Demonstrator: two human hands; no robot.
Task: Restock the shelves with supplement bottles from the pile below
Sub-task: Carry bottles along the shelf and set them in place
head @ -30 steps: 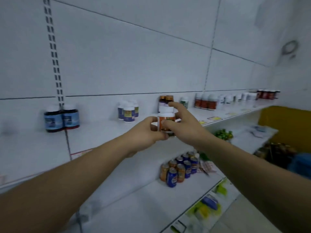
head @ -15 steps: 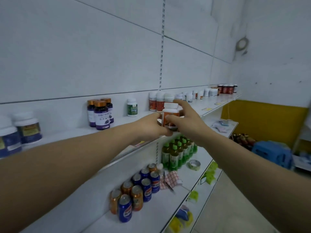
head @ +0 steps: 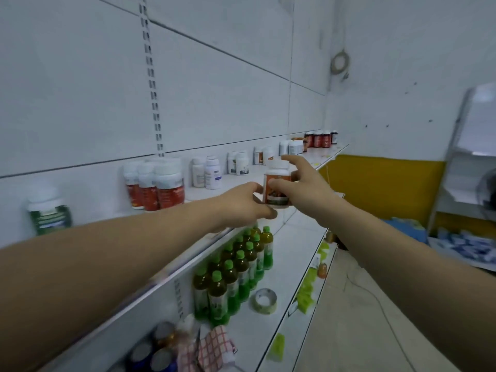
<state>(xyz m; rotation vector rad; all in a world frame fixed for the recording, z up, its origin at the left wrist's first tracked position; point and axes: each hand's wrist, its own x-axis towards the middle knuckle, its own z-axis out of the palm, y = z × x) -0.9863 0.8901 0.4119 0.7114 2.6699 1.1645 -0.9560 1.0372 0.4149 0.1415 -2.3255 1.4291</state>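
Note:
Both my hands hold one supplement bottle [head: 276,183] with an orange label and a white cap, raised at the front edge of the upper shelf [head: 233,181]. My left hand [head: 241,204] grips its lower left side. My right hand [head: 303,187] grips its right side, forefinger stretched over the cap. Several white-capped supplement bottles stand along the shelf behind: red-labelled ones [head: 158,187] at the left, white ones [head: 206,171] in the middle, dark red ones [head: 319,139] at the far end.
A green-labelled bottle [head: 49,216] stands blurred at far left. On the lower shelf [head: 290,245] stand green-capped drink bottles [head: 236,272], a tape roll [head: 264,300], cans [head: 158,347] and a checked cloth [head: 212,347]. A yellow wall panel [head: 381,183] and white rack [head: 472,157] are at right.
I have moved right along the shelves with the bottle held in both hands; the blue and purple bottles slid out of view and the red-labelled group and drink bottles came closer.

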